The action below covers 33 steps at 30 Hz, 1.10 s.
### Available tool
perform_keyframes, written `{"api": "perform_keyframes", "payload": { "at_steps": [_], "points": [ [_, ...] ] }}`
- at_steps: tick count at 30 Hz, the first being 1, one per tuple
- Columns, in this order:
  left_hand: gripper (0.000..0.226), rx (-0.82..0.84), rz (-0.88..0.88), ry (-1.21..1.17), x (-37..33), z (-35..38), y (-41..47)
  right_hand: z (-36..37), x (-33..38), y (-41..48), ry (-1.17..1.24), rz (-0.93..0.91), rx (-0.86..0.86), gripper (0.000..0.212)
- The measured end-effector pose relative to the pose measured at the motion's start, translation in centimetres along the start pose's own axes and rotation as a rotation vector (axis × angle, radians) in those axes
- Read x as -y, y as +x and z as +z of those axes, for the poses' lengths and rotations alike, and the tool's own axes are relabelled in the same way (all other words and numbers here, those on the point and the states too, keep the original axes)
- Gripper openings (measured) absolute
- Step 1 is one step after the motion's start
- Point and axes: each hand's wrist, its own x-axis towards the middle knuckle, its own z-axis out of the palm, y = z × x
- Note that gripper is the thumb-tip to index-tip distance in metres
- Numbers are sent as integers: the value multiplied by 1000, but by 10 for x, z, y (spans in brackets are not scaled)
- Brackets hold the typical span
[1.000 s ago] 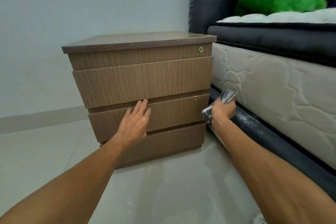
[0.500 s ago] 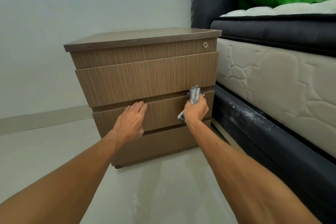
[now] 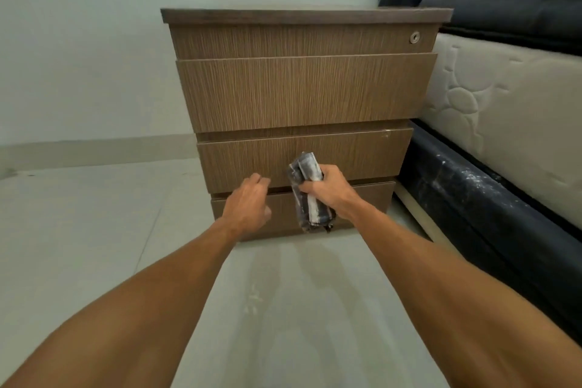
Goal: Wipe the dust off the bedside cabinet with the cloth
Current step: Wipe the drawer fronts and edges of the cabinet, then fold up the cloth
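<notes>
Cloth point(image 3: 305, 167) grasped, bunched, in the right hand point(image 3: 327, 189), close before the bedside cabinet point(image 3: 299, 91). Left hand point(image 3: 248, 201), just left of it, has fingers curled at the drawer seam point(image 3: 371, 183); any grip there cannot be determined. Recommended: spread the cloth flat, press evenly, wipe along the grain.

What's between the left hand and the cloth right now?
Only bare cabinet front shows between the left hand and the cloth, in the head view.

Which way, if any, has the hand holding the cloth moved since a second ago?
Yes. The right hand, gripping the cloth, moved left, from the cabinet's right edge by the bed to its front's middle.
</notes>
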Motion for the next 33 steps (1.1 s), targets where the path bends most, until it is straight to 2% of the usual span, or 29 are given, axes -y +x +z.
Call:
{"api": "perform_keyframes", "payload": {
  "at_steps": [3, 9, 12, 14, 18, 23, 27, 33],
  "points": [
    [50, 95, -163, -302, 14, 26, 4, 4, -10, 0, 49, 162, 156, 13],
    [28, 266, -668, -861, 10, 59, -21, 14, -21, -17, 206, 529, 217, 20],
    [35, 401, -978, -1046, -1, 43, -54, 15, -6, -38, 283, 707, 245, 33],
    [37, 489, -1099, -1123, -8, 21, -72, 14, 12, -52, 320, 791, 269, 35],
    [44, 574, -1257, -1270, -27, -53, -91, 6, 73, -79, 372, 898, 322, 32],
    [59, 569, -1434, -1457, -52, -171, -108, -19, 186, -101, 455, 1020, 355, 32],
    [45, 527, -1472, -1561, -74, -289, -98, -48, 290, -111, 511, 1073, 311, 32],
    [17, 493, -1416, -1419, -75, -435, -47, -83, 424, -105, 541, 1046, 124, 29]
  ]
}}
